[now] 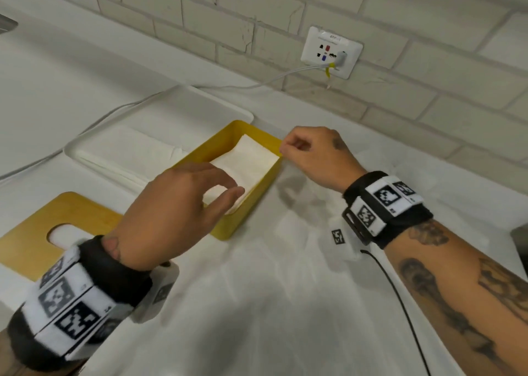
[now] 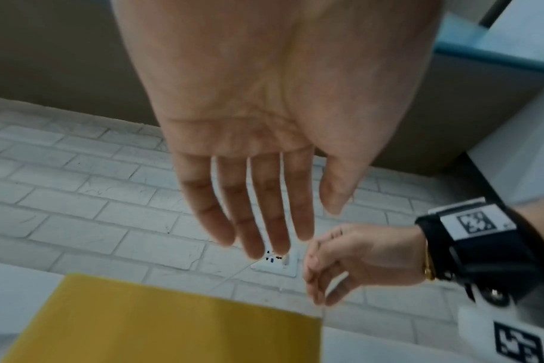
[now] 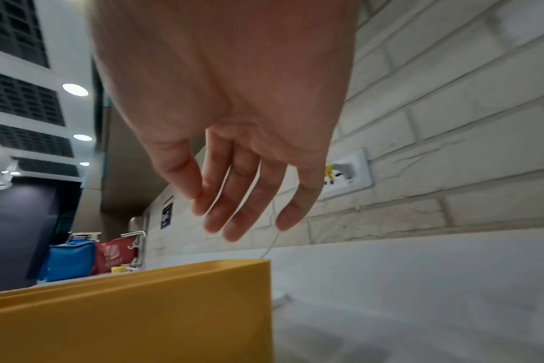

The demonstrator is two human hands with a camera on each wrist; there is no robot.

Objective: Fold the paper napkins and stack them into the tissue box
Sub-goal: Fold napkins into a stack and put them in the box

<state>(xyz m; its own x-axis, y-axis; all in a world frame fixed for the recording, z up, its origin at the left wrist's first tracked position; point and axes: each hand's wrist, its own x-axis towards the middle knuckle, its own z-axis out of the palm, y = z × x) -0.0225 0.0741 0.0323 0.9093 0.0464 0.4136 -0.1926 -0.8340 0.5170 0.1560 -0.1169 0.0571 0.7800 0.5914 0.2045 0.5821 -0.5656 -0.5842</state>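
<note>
Folded napkin lying flat inside the tissue box, long side along the box's long side, running from the box's near end away toward the wall.

Left grip over the near end of the box, just above the napkin: released, fingers loosely spread, nothing held. Confirmed in left wrist view, palm bare.

Right grip at the far right corner of the box, fingertips beside the rim: released, fingers loosely curled, nothing between them. Cannot tell whether touching the rim.

Unfolded napkins in the white tray just left of the box. Yellow lid flat on the bench, left of the box's near end.

Judged: placing done for this napkin; next sheet to be fetched from the tray. Left grip nearer, on the tray side of the box; right grip across the box from the tray.
</note>
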